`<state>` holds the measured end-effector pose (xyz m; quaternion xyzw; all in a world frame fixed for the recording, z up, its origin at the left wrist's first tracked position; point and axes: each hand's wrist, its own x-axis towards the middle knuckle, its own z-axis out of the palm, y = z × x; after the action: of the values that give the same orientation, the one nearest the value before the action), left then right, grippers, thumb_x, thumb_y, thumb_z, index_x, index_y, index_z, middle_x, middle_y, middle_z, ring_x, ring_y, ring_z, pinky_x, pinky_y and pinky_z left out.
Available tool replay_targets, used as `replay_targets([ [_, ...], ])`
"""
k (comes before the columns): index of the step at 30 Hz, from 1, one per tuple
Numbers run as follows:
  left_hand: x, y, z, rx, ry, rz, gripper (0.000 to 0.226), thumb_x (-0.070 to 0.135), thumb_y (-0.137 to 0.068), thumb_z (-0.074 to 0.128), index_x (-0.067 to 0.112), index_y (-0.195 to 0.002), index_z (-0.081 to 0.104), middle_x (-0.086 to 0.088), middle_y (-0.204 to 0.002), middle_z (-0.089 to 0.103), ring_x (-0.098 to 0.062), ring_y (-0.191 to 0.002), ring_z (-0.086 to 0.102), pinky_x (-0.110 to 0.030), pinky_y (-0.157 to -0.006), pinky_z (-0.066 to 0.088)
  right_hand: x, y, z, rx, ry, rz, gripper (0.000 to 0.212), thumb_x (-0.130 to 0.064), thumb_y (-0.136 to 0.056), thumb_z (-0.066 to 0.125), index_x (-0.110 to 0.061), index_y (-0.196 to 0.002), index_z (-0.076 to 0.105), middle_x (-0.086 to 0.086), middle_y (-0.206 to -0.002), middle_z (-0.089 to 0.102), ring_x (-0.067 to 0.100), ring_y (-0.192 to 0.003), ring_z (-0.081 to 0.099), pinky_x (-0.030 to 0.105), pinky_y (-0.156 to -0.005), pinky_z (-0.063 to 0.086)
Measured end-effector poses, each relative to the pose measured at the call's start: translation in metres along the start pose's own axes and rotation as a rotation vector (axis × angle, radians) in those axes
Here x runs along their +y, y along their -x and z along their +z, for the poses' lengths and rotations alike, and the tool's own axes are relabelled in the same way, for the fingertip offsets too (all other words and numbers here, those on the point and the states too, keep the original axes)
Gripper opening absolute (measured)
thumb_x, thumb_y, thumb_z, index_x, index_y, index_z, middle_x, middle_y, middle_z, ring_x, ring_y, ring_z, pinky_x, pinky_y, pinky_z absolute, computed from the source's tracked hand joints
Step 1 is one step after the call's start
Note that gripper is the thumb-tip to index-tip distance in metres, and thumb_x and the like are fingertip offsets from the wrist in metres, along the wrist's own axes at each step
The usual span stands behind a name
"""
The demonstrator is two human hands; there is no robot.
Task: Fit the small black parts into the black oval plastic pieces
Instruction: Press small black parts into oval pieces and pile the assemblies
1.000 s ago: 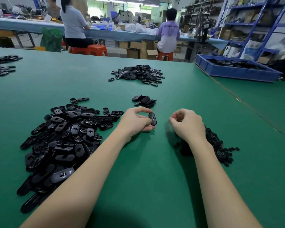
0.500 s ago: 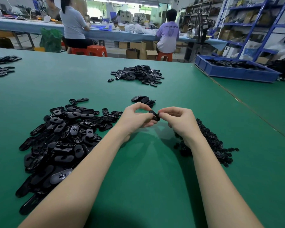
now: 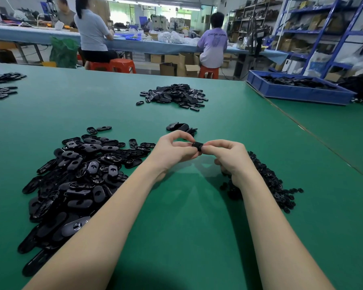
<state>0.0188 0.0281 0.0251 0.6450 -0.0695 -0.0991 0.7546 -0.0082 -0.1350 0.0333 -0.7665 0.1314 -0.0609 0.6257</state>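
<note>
Where both hands pinch it, the oval piece [image 3: 198, 146] is mostly hidden.

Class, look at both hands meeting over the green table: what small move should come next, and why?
Probably press the small part home with the right hand. Both hands pinch the same black oval plastic piece, the left hand steadying it, so insertion looks underway; the part itself is hidden by the fingers. The small stack of black oval pieces beyond suggests where it goes afterwards.

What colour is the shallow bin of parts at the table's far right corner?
Blue; the bin shows best in the head view.
</note>
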Motion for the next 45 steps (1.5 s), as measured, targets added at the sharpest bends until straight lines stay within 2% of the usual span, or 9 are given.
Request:
replay_targets([
  [4, 0.000, 0.000, 0.000, -0.009, -0.027, 0.017, 0.023, -0.008, -0.084, 0.069, 0.009, -0.097, 0.064, -0.020, -0.099, 0.076, -0.032, -0.099, 0.074, -0.026, -0.085, 0.059, 0.001, -0.001, 0.001, -0.001, -0.027, 0.012, 0.008, -0.023, -0.077, 0.086, -0.023, -0.074, 0.078, -0.007, -0.061, 0.059, 0.012, -0.058, 0.043, 0.013, -0.037, 0.027],
  [8, 0.000, 0.000, -0.001, -0.005, -0.075, 0.032, 0.024, -0.008, -0.083, 0.070, 0.013, -0.094, 0.064, -0.018, -0.098, 0.076, -0.024, -0.088, 0.073, -0.020, -0.076, 0.056, 0.002, 0.000, 0.003, -0.011, -0.051, 0.031, 0.009, -0.023, -0.076, 0.086, -0.024, -0.072, 0.078, -0.008, -0.059, 0.059, 0.012, -0.057, 0.041, 0.014, -0.037, 0.026],
  [13, 0.001, 0.000, -0.001, -0.025, -0.117, 0.041, 0.022, -0.006, -0.083, 0.071, 0.012, -0.094, 0.063, -0.016, -0.095, 0.077, -0.030, -0.100, 0.074, -0.030, -0.094, 0.057, 0.002, -0.001, 0.003, 0.010, -0.060, 0.032, 0.009, -0.023, -0.076, 0.087, -0.024, -0.071, 0.079, -0.013, -0.055, 0.059, 0.012, -0.059, 0.041, 0.012, -0.037, 0.028],
  [19, 0.004, 0.001, -0.005, -0.066, -0.066, -0.016, 0.021, -0.007, -0.087, 0.068, 0.009, -0.100, 0.062, -0.022, -0.099, 0.075, -0.028, -0.089, 0.074, -0.031, -0.080, 0.062, 0.002, 0.000, -0.001, -0.007, -0.009, 0.058, 0.023, -0.032, -0.072, 0.091, -0.026, -0.090, 0.078, -0.004, -0.067, 0.059, 0.012, -0.057, 0.043, 0.013, -0.038, 0.027],
  [22, 0.006, 0.001, -0.007, -0.098, -0.057, -0.044, 0.024, -0.009, -0.088, 0.064, 0.008, -0.104, 0.066, -0.017, -0.094, 0.076, -0.022, -0.084, 0.074, -0.025, -0.073, 0.059, 0.001, 0.001, -0.003, -0.075, -0.011, 0.059, 0.017, -0.035, -0.070, 0.091, -0.029, -0.078, 0.078, -0.003, -0.065, 0.057, 0.009, -0.053, 0.043, 0.016, -0.039, 0.026],
  [28, 0.005, 0.000, -0.008, -0.092, -0.058, -0.058, 0.016, -0.009, -0.089, 0.065, 0.004, -0.098, 0.068, -0.009, -0.077, 0.073, -0.017, -0.073, 0.070, -0.021, -0.073, 0.058, 0.001, 0.001, -0.001, -0.149, -0.017, 0.003, 0.013, -0.025, -0.078, 0.087, -0.025, -0.076, 0.074, -0.006, -0.069, 0.061, 0.008, -0.050, 0.039, 0.018, -0.039, 0.024],
  [36, 0.001, 0.000, -0.006, -0.074, -0.093, -0.057, 0.015, -0.011, -0.087, 0.067, -0.001, -0.099, 0.068, -0.013, -0.078, 0.073, -0.017, -0.068, 0.069, -0.023, -0.074, 0.059, 0.006, -0.004, 0.004, -0.102, 0.040, -0.059, 0.015, -0.015, -0.079, 0.084, -0.020, -0.075, 0.071, -0.008, -0.065, 0.062, -0.003, -0.040, 0.044, 0.009, -0.040, 0.030],
  [41, -0.002, 0.000, -0.006, -0.068, -0.102, -0.070, 0.015, -0.011, -0.087, 0.067, 0.000, -0.097, 0.069, -0.016, -0.083, 0.074, -0.019, -0.070, 0.072, -0.022, -0.070, 0.059, 0.013, -0.005, 0.007, -0.091, 0.038, -0.070, 0.013, -0.012, -0.079, 0.082, -0.016, -0.077, 0.070, -0.006, -0.065, 0.061, -0.004, -0.043, 0.045, 0.012, -0.049, 0.035],
  [45, -0.001, -0.001, -0.007, -0.074, -0.111, -0.077, 0.013, -0.009, -0.088, 0.068, 0.001, -0.097, 0.069, -0.015, -0.084, 0.075, -0.018, -0.071, 0.073, -0.020, -0.070, 0.058, 0.013, -0.005, 0.009, -0.063, 0.035, -0.084, 0.012, -0.014, -0.078, 0.083, -0.014, -0.079, 0.071, 0.000, -0.073, 0.066, 0.009, -0.064, 0.053, 0.022, -0.060, 0.039],
])
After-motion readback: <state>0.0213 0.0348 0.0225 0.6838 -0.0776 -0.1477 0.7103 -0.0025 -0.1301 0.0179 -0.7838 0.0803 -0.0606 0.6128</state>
